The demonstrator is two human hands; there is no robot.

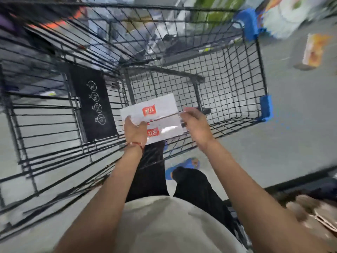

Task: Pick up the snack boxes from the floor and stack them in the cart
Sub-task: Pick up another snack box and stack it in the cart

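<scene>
Two white snack boxes (155, 114) with red labels are pressed together as one flat pack above the near side of the black wire cart (235, 83). My left hand (135, 129) grips their left edge, thumb on top. My right hand (194, 123) holds their right edge with curled fingers. The boxes hover over the cart's basket, whose mesh floor shows beneath them. Another orange snack box (314, 50) lies on the grey floor to the far right of the cart.
The cart has blue corner bumpers (266, 108) and a black child-seat flap (94, 105) with white icons on its left. My legs and a blue shoe (184, 166) stand beside the cart. Blurred goods lie beyond the cart's far end. A brown carton (313, 214) sits at the lower right.
</scene>
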